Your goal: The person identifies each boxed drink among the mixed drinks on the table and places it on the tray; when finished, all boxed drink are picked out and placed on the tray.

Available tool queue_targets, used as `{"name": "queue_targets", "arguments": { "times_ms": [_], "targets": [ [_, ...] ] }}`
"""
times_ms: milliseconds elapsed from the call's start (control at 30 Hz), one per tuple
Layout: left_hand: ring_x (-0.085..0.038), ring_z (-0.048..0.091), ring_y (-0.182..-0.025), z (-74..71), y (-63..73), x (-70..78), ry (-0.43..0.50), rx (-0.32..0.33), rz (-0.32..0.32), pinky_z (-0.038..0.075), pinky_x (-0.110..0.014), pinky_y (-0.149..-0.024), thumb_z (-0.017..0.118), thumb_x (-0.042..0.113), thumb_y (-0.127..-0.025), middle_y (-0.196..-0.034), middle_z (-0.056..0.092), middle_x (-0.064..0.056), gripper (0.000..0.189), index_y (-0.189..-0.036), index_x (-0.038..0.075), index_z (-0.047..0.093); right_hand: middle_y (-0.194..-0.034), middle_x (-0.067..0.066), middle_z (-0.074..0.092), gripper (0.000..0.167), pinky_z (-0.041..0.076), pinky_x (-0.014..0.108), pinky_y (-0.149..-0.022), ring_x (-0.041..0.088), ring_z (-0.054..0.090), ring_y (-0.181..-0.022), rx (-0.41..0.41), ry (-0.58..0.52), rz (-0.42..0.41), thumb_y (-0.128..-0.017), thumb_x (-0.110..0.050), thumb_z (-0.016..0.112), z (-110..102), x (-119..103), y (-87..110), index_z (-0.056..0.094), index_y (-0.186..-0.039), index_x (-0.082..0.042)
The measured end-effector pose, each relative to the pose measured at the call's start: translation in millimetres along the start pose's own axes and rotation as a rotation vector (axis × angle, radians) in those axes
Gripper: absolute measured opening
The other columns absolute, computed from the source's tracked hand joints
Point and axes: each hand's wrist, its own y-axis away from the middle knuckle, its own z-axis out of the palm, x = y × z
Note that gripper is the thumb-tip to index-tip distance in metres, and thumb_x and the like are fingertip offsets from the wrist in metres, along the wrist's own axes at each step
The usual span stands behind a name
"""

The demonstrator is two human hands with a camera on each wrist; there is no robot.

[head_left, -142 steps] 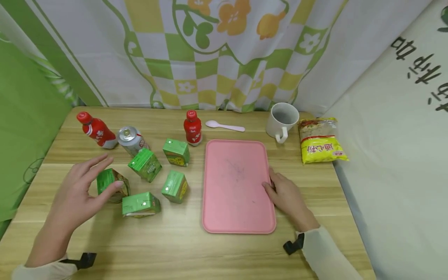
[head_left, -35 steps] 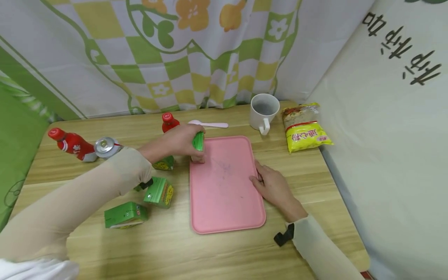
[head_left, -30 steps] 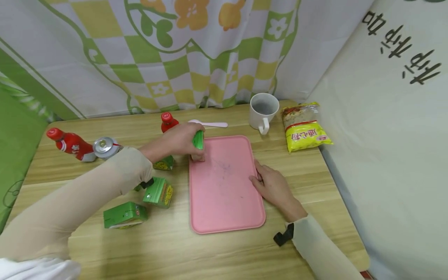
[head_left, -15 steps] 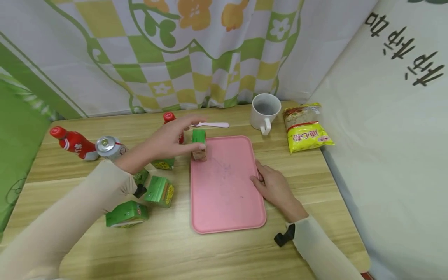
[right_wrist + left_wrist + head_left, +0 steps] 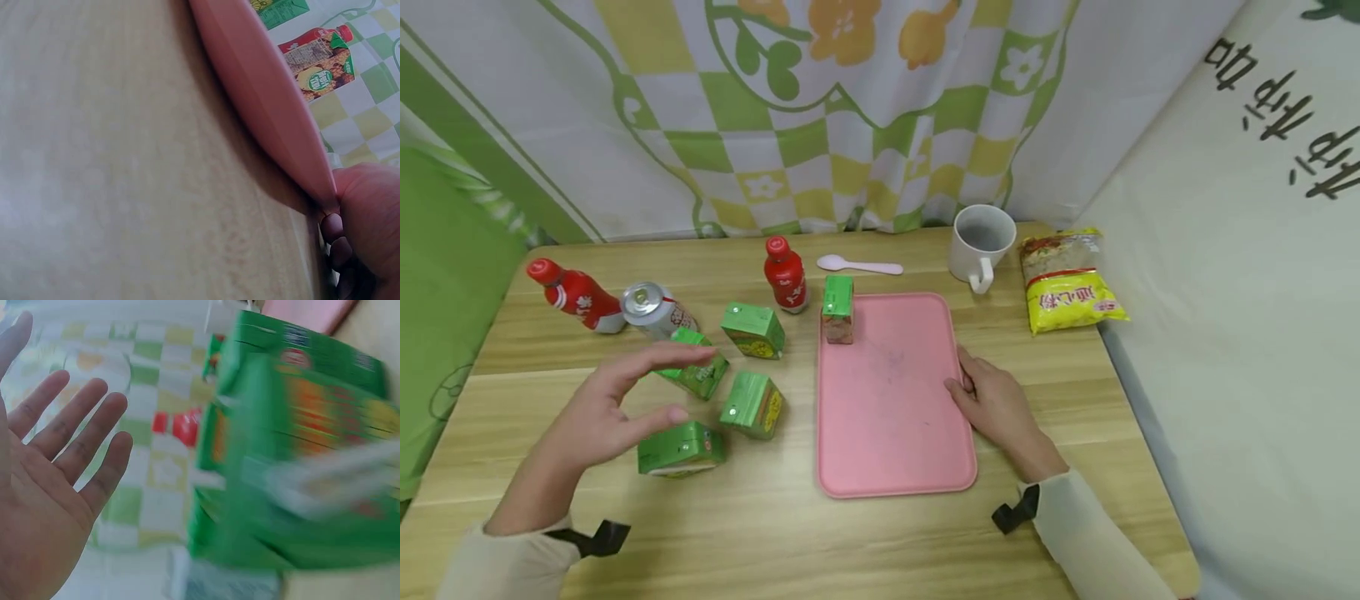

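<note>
My left hand (image 5: 606, 412) is held above the table beside several green drink cartons, thumb and fingers apart with nothing between them. Nearest to it are a carton (image 5: 681, 450) lying on its side and another carton (image 5: 696, 371) partly behind the fingers. In the left wrist view the palm (image 5: 44, 506) faces a blurred green carton (image 5: 312, 481). My right hand (image 5: 1003, 408) grips the right edge of a pink tray (image 5: 895, 400), its thumb (image 5: 350, 181) at the rim. One carton (image 5: 838, 312) stands upright in the tray's far left corner.
Two more cartons (image 5: 752, 406) (image 5: 754, 331) stand left of the tray. Behind are a red bottle (image 5: 787, 279), a leaning red bottle (image 5: 580, 300), a can (image 5: 658, 310), a pink spoon (image 5: 859, 265), a white mug (image 5: 981, 246) and a yellow food packet (image 5: 1070, 287).
A carton from the left group has been set on the tray and let go. My left hand has drawn back left toward the other cartons. The right hand still holds the tray edge.
</note>
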Motion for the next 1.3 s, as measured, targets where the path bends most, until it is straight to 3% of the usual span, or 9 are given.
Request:
{"name": "queue_targets", "arguments": {
  "times_ms": [100, 200, 333, 433, 833, 1033, 1200, 1300],
  "targets": [
    [-0.020, 0.053, -0.128, 6.1, 37.0, -1.0, -0.046, 0.061, -0.091, 0.039, -0.026, -0.104, 0.080, -0.015, -0.072, -0.132, 0.061, -0.022, 0.064, -0.132, -0.010, 0.058, -0.077, -0.002, 0.050, 0.062, 0.039, 0.033, -0.056, 0.015, 0.046, -0.065, -0.004, 0.000, -0.001, -0.098, -0.029, 0.068, 1, 0, 0.3, 0.047, -0.151, -0.004],
    [-0.019, 0.054, -0.126, 16.2, 63.2, -5.6, -0.107, 0.092, -0.201, 0.040, -0.024, -0.101, 0.083, -0.016, -0.070, -0.133, 0.061, -0.018, 0.069, -0.135, -0.005, 0.059, -0.078, -0.002, 0.050, 0.062, 0.039, 0.033, -0.056, 0.016, 0.047, -0.065, -0.005, -0.001, 0.000, -0.099, -0.030, 0.067, 2, 1, 0.3, 0.046, -0.152, -0.005],
    [-0.016, 0.055, -0.123, 29.1, 83.2, -12.3, -0.126, 0.101, -0.386, 0.041, -0.019, -0.099, 0.086, -0.008, -0.075, -0.135, 0.061, -0.005, 0.070, -0.138, 0.008, 0.061, -0.078, -0.002, 0.050, 0.062, 0.039, 0.033, -0.057, 0.016, 0.046, -0.066, -0.004, -0.001, 0.003, -0.100, -0.031, 0.066, 3, 1, 0.8, 0.045, -0.152, -0.005],
    [-0.015, 0.058, -0.119, 35.0, 89.8, -16.9, -0.105, 0.095, -0.459, 0.044, -0.018, -0.095, 0.086, -0.004, -0.077, -0.134, 0.062, -0.001, 0.068, -0.138, 0.012, 0.061, -0.078, -0.002, 0.050, 0.062, 0.039, 0.033, -0.057, 0.015, 0.046, -0.066, -0.007, 0.003, 0.006, -0.100, -0.030, 0.065, 4, 2, 3.2, 0.046, -0.152, -0.003],
    [-0.006, 0.060, -0.112, 37.3, 103.8, -35.2, -0.151, 0.155, -0.487, 0.044, -0.015, -0.089, 0.093, -0.001, -0.069, -0.126, 0.068, -0.008, 0.071, -0.133, 0.006, 0.063, -0.078, -0.002, 0.050, 0.061, 0.038, 0.033, -0.056, 0.015, 0.047, -0.065, 0.012, 0.010, -0.009, -0.099, -0.029, 0.067, 3, 2, 1.7, 0.047, -0.151, -0.004],
    [-0.009, 0.063, -0.100, 39.5, 99.8, -37.0, -0.204, 0.162, -0.523, 0.048, -0.019, -0.082, 0.093, 0.007, -0.073, -0.119, 0.071, -0.001, 0.057, -0.124, 0.016, 0.070, -0.077, -0.001, 0.050, 0.062, 0.038, 0.033, -0.056, 0.016, 0.046, -0.065, 0.009, 0.003, 0.000, -0.099, -0.029, 0.066, 1, 0, 1.4, 0.046, -0.152, -0.005],
    [-0.009, 0.065, -0.095, 42.4, 95.1, -35.8, -0.239, 0.192, -0.471, 0.048, -0.017, -0.079, 0.094, 0.004, -0.070, -0.113, 0.073, -0.002, 0.055, -0.120, 0.016, 0.073, -0.077, -0.002, 0.050, 0.061, 0.038, 0.033, -0.056, 0.016, 0.046, -0.065, 0.013, -0.001, 0.008, -0.099, -0.029, 0.067, 1, 0, 1.7, 0.047, -0.152, -0.006],
    [-0.006, 0.065, -0.090, 41.5, 93.2, -32.8, -0.317, 0.211, -0.410, 0.048, -0.015, -0.075, 0.096, 0.003, -0.065, -0.109, 0.074, -0.001, 0.057, -0.117, 0.015, 0.074, -0.077, -0.002, 0.050, 0.061, 0.038, 0.033, -0.055, 0.016, 0.046, -0.065, 0.009, -0.004, 0.010, -0.099, -0.029, 0.067, 1, -1, 1.4, 0.047, -0.152, -0.006]
  ]
}}
